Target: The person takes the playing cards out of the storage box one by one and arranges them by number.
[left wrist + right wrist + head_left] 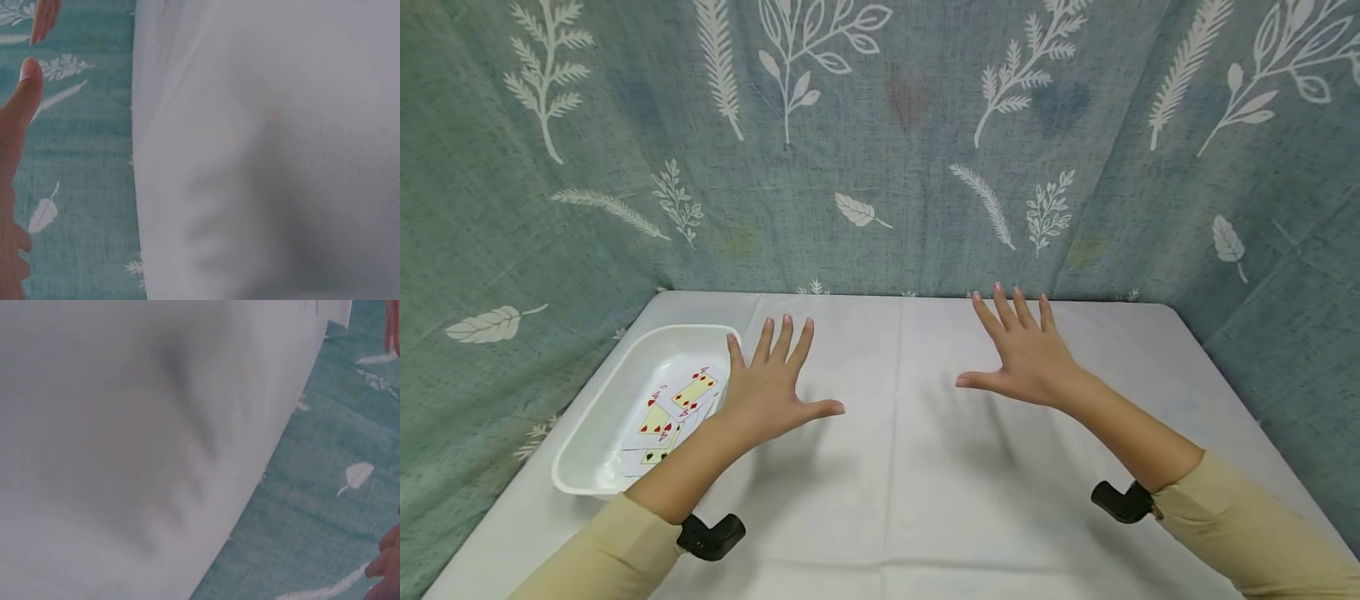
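Playing cards [694, 390] lie face up in white tray [598, 442]; tray stands at left side of white table [880, 508]; left hand [766, 396] raised above table, overlapping tray's right rim in head view, fingers straight, spread apart; right hand [1026, 360] raised above table, well apart from tray, fingers straight, spread apart; beige sleeve [606, 550] on each arm; black device [711, 538] near each wrist; leaf-print curtain [917, 158] behind table.
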`<state>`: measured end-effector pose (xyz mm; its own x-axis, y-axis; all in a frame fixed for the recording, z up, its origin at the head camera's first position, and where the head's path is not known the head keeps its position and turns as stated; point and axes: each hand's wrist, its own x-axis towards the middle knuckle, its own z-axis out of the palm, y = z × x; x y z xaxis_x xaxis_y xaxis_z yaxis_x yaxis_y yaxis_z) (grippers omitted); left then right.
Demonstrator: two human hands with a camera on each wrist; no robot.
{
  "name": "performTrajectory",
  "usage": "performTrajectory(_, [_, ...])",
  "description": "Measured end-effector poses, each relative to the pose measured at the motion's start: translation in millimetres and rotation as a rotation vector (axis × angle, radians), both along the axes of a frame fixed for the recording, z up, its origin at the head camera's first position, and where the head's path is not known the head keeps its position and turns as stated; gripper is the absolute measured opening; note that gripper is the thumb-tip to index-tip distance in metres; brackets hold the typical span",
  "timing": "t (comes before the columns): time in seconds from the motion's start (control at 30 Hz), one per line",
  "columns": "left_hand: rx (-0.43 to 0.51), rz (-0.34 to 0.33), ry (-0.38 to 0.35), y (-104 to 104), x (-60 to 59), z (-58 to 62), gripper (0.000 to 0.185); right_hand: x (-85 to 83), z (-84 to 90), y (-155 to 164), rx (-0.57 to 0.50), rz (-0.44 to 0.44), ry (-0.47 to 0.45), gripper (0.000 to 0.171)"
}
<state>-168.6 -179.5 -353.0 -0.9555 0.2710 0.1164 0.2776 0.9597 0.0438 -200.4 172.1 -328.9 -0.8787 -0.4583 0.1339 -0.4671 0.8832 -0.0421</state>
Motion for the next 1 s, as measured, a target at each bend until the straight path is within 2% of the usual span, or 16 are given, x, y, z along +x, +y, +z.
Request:
performTrajectory(0.23, [0.056, 0.035, -0.033, -12, 4.2, 3.2, 0.118, -5.1, 2.1, -16, 0.0, 0.01, -0.019, 0.108])
performTrajectory(0.63, [0.025, 0.075, 0.013, -42, 10.5, 14.2, 0.118, -11.4, 7.6, -44, -0.008, 0.044, 0.0, 0.108])
performTrajectory(1.0, [0.014, 0.1, 0.036, -70, 26.1, 23.9, 0.117, -6.7, 18.1, -59, -0.007, 0.08, 0.017, 0.109])
